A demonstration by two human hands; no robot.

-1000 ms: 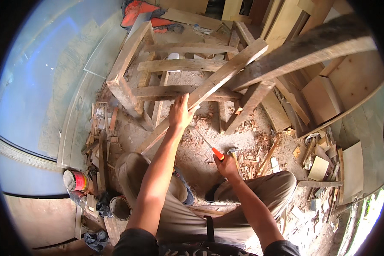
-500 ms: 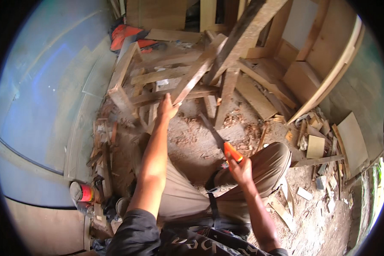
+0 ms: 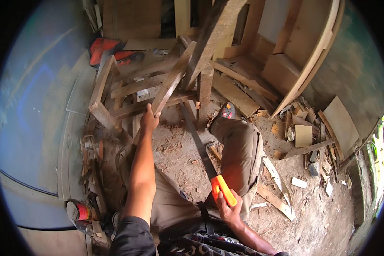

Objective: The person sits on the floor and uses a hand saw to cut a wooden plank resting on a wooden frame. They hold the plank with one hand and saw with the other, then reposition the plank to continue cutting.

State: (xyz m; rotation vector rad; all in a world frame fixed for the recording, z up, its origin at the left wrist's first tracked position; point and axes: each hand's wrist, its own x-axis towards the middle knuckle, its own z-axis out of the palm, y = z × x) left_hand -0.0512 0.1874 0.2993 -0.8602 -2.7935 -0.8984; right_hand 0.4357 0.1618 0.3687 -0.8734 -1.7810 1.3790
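My left hand (image 3: 149,119) is closed round the lower end of a slanting wooden batten (image 3: 171,85), with its arm stretched out ahead. That batten leans across a low wooden frame (image 3: 99,109) and meets a thick beam (image 3: 209,36) higher up. In my right hand (image 3: 230,209), close to my lap, is the orange handle of a handsaw (image 3: 223,191). The saw's long dark blade points forward and a little left. Its far end lies by the frame's crosspiece, right of the batten; whether it touches the wood I cannot tell.
Wood chips litter the ground (image 3: 175,143) between my legs. Offcuts (image 3: 303,136) are heaped at the right, near an open wooden cabinet (image 3: 286,64). A blue-grey panel (image 3: 38,111) stands close on my left, with a tin (image 3: 78,210) beside it. Orange cloth (image 3: 102,49) lies at the back left.
My right hand has drawn the saw back toward my lap. My right leg has shifted forward, its shoe now showing. The view has swung right; my left hand keeps hold of the batten.
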